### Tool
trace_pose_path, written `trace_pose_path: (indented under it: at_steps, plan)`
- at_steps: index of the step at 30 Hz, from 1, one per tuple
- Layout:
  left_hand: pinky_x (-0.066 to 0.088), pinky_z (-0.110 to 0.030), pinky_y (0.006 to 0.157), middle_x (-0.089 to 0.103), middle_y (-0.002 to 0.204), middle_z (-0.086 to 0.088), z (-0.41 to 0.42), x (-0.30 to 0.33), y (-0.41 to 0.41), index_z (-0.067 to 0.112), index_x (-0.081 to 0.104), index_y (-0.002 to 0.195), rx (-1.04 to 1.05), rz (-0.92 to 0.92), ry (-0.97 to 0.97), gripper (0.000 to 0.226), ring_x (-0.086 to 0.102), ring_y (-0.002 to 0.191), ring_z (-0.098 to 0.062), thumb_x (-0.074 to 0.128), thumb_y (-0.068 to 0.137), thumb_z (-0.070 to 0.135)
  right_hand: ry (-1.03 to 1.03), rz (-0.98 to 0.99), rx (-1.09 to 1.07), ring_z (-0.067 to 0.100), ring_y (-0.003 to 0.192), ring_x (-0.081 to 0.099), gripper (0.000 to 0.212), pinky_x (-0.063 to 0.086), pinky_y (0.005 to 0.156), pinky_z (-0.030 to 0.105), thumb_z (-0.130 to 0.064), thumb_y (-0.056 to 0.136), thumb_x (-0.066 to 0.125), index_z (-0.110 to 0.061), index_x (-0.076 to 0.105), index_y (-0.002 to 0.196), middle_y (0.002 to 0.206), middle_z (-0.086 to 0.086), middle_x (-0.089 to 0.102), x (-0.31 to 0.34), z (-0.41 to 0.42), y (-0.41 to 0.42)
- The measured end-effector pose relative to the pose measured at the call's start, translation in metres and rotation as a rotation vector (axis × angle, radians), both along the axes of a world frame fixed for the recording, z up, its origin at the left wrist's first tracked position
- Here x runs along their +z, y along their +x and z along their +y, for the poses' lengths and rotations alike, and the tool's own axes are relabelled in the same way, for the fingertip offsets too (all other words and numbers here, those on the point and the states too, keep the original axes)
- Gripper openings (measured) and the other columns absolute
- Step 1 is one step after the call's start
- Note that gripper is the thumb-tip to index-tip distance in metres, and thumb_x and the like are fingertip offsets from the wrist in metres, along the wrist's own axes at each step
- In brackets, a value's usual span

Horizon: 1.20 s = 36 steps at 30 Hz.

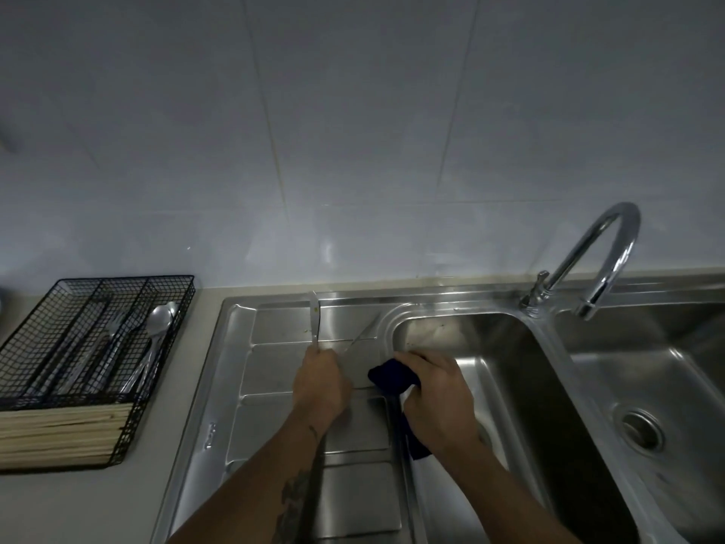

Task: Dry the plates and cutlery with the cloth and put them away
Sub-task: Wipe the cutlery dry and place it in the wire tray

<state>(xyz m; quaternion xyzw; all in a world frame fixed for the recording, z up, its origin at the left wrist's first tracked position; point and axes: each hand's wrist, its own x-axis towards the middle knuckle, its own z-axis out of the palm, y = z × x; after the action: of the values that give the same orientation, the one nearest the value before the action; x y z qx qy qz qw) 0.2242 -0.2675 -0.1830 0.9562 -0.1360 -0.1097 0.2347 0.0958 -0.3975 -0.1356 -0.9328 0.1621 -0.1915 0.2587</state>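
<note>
Head view: slim silver metal cutlery piece [314, 320], handle up, tilted slightly, held above ribbed steel drainboard [274, 386]; working end hidden in fist. Left hand [321, 382] curled round its lower part. Right hand [435, 398] clutches bunched dark blue cloth [392, 380], just right of cutlery. Black wire mesh cutlery tray [98, 347] with spoons and forks sits left of drainboard. Chrome gooseneck tap [596, 261] right, behind sink basin [510, 386].
</note>
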Motion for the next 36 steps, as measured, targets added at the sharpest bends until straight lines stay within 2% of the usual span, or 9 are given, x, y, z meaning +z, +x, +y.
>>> trace_pose_path:
  at_steps: [5, 9, 13, 16, 20, 24, 27, 30, 36]
  plan:
    - [0.051, -0.035, 0.082, 0.06, 0.098, -0.002, 0.034, 0.006, -0.012, 0.015, 0.069, 0.097, -0.11, -0.04, -0.148, 0.023, 0.06, 0.094, -0.022, 0.054, 0.082, 0.009, -0.026, -0.039, -0.063, 0.023, 0.091, 0.061, 0.055, 0.054, 0.072, 0.034, 0.003, 0.058, 0.072, -0.02, 0.069, 0.108, 0.105, 0.0, 0.066, 0.007, 0.017, 0.004]
    - [0.046, -0.024, 0.081, 0.065, 0.101, 0.004, 0.065, 0.015, -0.015, 0.025, 0.07, 0.111, -0.269, -0.145, -0.289, 0.038, 0.06, 0.091, -0.015, 0.061, 0.08, 0.004, -0.111, -0.135, -0.061, 0.024, 0.1, 0.057, 0.052, 0.053, 0.082, 0.035, 0.003, 0.062, 0.072, -0.016, 0.068, 0.11, 0.111, 0.003, 0.064, 0.021, 0.038, 0.009]
    - [0.042, -0.013, 0.074, 0.06, 0.09, 0.013, 0.091, 0.037, -0.018, 0.019, 0.073, 0.104, -0.399, -0.201, -0.384, 0.025, 0.054, 0.079, -0.004, 0.061, 0.087, 0.005, -0.248, -0.148, -0.012, 0.028, 0.109, 0.054, 0.056, 0.049, 0.094, 0.039, 0.002, 0.061, 0.072, -0.014, 0.065, 0.114, 0.12, 0.007, 0.062, 0.029, 0.065, 0.008]
    - [0.046, -0.018, 0.067, 0.059, 0.083, 0.011, 0.115, 0.051, -0.018, 0.018, 0.071, 0.092, -0.44, -0.227, -0.42, 0.016, 0.054, 0.076, -0.004, 0.058, 0.09, 0.01, -0.381, -0.042, 0.021, 0.034, 0.115, 0.054, 0.066, 0.048, 0.096, 0.046, -0.002, 0.055, 0.077, -0.015, 0.065, 0.118, 0.127, 0.009, 0.06, 0.023, 0.086, 0.001]
    - [0.049, -0.033, 0.065, 0.056, 0.08, 0.008, 0.156, 0.056, -0.012, 0.018, 0.069, 0.088, -0.497, -0.249, -0.383, 0.016, 0.052, 0.072, -0.006, 0.052, 0.089, 0.019, -0.34, 0.006, -0.09, 0.035, 0.115, 0.055, 0.069, 0.051, 0.092, 0.046, 0.0, 0.051, 0.076, -0.015, 0.066, 0.117, 0.125, 0.008, 0.061, 0.029, 0.115, 0.005]
    - [0.049, -0.036, 0.061, 0.057, 0.075, 0.009, 0.191, 0.063, -0.002, 0.02, 0.067, 0.082, -0.51, -0.292, -0.407, 0.007, 0.053, 0.068, -0.005, 0.06, 0.083, 0.016, -0.438, -0.028, 0.033, 0.034, 0.113, 0.057, 0.068, 0.046, 0.099, 0.05, -0.006, 0.049, 0.079, -0.015, 0.066, 0.115, 0.122, 0.007, 0.063, 0.039, 0.164, 0.014]
    - [0.052, -0.033, 0.063, 0.062, 0.084, 0.013, 0.212, 0.07, 0.007, 0.026, 0.068, 0.092, -0.53, -0.312, -0.414, 0.016, 0.057, 0.074, -0.003, 0.061, 0.081, 0.016, -0.415, -0.021, -0.005, 0.033, 0.112, 0.057, 0.073, 0.043, 0.102, 0.048, -0.005, 0.045, 0.08, -0.015, 0.066, 0.116, 0.12, 0.006, 0.064, 0.034, 0.185, 0.018]
    - [0.053, -0.03, 0.067, 0.061, 0.094, 0.011, 0.233, 0.073, 0.009, 0.025, 0.069, 0.1, -0.564, -0.386, -0.375, 0.019, 0.06, 0.079, -0.009, 0.055, 0.088, 0.02, -0.351, 0.033, -0.108, 0.03, 0.117, 0.051, 0.072, 0.046, 0.098, 0.046, -0.002, 0.055, 0.076, -0.015, 0.061, 0.124, 0.127, 0.005, 0.059, 0.027, 0.193, 0.017]
    - [0.047, -0.029, 0.059, 0.052, 0.081, 0.01, 0.252, 0.076, 0.011, 0.018, 0.071, 0.087, -0.552, -0.535, -0.391, 0.029, 0.051, 0.071, -0.008, 0.045, 0.091, 0.028, -0.346, -0.051, -0.039, 0.029, 0.121, 0.05, 0.071, 0.041, 0.103, 0.05, -0.002, 0.055, 0.077, -0.014, 0.06, 0.123, 0.129, 0.005, 0.057, 0.036, 0.235, 0.024]
